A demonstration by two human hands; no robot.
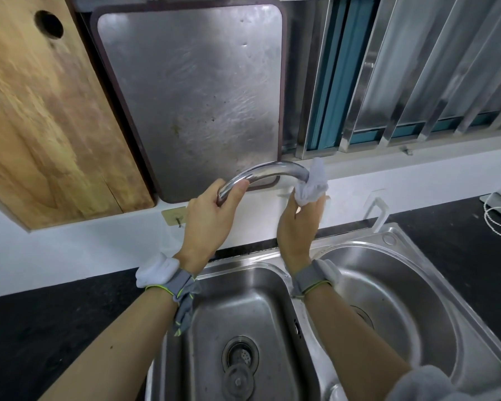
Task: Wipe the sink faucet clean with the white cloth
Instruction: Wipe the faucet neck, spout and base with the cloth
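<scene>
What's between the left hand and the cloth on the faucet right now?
In the head view, only a bare stretch of the faucet's chrome arc lies between the left hand and the white cloth.

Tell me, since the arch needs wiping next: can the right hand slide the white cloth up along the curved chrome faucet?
Probably yes: the right hand holds the white cloth at the spout tip of the curved chrome faucet, whose arch is bare up to the left hand.

Faucet end hidden inside white cloth; base behind left hand. Right hand fingertips buried in cloth. Wooden board cut by left edge, blurred.
</scene>
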